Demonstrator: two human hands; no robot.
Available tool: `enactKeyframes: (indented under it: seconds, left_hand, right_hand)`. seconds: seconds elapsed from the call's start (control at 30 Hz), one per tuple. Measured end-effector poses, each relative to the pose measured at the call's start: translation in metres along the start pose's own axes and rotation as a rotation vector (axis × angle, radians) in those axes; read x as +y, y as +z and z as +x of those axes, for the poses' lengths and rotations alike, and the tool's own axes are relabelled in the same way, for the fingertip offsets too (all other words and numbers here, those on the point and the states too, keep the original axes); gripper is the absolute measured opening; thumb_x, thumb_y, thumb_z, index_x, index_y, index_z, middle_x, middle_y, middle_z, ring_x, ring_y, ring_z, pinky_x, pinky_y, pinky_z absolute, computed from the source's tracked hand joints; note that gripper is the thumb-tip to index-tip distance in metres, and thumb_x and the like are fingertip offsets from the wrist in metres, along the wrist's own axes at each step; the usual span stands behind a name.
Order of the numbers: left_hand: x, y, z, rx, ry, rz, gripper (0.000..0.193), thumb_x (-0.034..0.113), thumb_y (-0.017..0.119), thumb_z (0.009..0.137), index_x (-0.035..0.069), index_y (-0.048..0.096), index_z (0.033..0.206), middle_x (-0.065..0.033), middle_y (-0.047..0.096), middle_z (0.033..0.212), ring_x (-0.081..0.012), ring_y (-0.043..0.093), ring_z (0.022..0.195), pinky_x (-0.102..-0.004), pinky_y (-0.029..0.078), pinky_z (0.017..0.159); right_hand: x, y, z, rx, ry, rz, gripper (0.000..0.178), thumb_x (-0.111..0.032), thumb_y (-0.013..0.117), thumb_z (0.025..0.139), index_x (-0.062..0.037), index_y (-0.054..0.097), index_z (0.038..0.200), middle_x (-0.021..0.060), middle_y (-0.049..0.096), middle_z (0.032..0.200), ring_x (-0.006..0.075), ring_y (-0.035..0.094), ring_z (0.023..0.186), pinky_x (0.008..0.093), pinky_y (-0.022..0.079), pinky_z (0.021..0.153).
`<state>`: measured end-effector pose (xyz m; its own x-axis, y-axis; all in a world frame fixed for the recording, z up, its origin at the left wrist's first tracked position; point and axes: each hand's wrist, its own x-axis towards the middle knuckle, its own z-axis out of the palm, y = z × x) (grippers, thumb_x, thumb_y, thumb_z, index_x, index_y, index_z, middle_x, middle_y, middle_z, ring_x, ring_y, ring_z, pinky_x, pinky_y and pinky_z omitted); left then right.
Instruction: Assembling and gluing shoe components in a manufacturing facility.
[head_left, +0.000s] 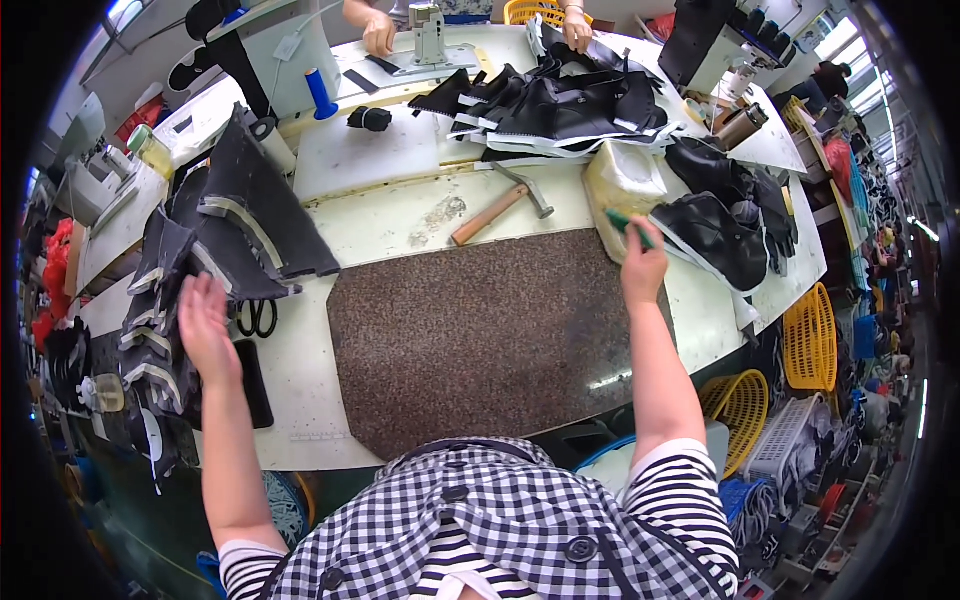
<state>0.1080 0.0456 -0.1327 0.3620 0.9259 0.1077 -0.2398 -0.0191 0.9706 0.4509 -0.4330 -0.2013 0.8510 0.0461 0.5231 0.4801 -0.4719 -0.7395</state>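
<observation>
My left hand (208,325) is open, its fingers stretched out against the edge of a stack of dark grey shoe-upper pieces (160,340) with pale strips along their edges. My right hand (643,265) is closed round a green handle (630,228). That handle lies against a yellowish, stained plastic jug (606,195); whatever is at its far end I cannot make out. Between my hands lies a brown speckled mat (490,345). Beyond the mat a hammer (495,212) with a wooden handle rests on the white table.
Black scissors (258,318) and a black phone (253,385) lie beside my left forearm. Black leather pieces (570,105) are heaped at the back, with more (715,235) right of the jug. Across the table, another person's hands (378,36) are beside a sewing machine (428,40).
</observation>
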Motion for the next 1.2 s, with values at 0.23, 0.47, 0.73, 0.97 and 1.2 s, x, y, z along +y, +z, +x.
enactKeyframes:
  seconds: [0.23,0.47,0.73,0.97,1.2]
  left_hand:
    - [-0.051,-0.031,-0.175,-0.093,-0.318,0.223,0.029,0.025,0.037,0.101,0.004,0.048,0.084,-0.009,0.06,0.077,-0.0173,0.062,0.072,-0.0296,0.052,0.069]
    - [-0.042,0.006,-0.235,-0.315,-0.372,0.509,0.041,0.025,0.041,0.1,0.006,0.045,0.063,-0.008,0.056,0.054,-0.0154,0.057,0.05,-0.026,0.046,0.05]
    - [-0.032,0.111,-0.243,-0.751,-0.777,0.218,0.061,0.055,0.034,0.096,-0.001,0.059,0.096,-0.0155,0.064,0.093,-0.0231,0.064,0.085,-0.0347,0.052,0.073]
    - [-0.065,0.197,-0.253,-0.912,-0.535,0.186,0.048,0.044,0.042,0.091,0.005,0.052,0.117,-0.0149,0.06,0.11,-0.0283,0.061,0.097,-0.0405,0.05,0.074]
    - [-0.1,0.238,-0.263,-1.452,0.488,0.984,0.021,0.021,0.06,0.084,0.003,0.06,0.095,-0.0144,0.064,0.093,-0.0336,0.062,0.09,-0.0409,0.049,0.075]
  right_hand:
    - [0.009,-0.046,0.053,0.03,0.057,-0.071,0.023,-0.012,0.065,0.087,-0.0027,0.052,0.104,0.0097,0.064,0.088,0.0162,0.063,0.076,0.0295,0.05,0.068]
    - [0.052,-0.034,0.043,-0.123,0.136,-0.273,0.05,-0.028,0.067,0.083,-0.0023,0.048,0.122,0.0185,0.054,0.112,0.032,0.054,0.104,0.0406,0.044,0.084]
    - [-0.094,0.028,-0.084,-0.142,-0.08,0.341,0.043,-0.007,0.052,0.085,0.0009,0.041,0.126,0.0193,0.042,0.121,0.0325,0.042,0.118,0.0404,0.034,0.103]
    - [-0.197,-0.004,-0.123,-0.575,0.055,1.096,0.052,-0.01,0.059,0.082,-0.0074,0.044,0.131,0.0142,0.033,0.142,0.0264,0.043,0.123,0.0364,0.036,0.102]
    - [-0.072,-0.046,-0.134,-0.525,0.82,0.998,0.039,-0.009,0.057,0.089,-0.0018,0.044,0.125,0.0121,0.052,0.123,0.0216,0.054,0.114,0.0341,0.043,0.097]
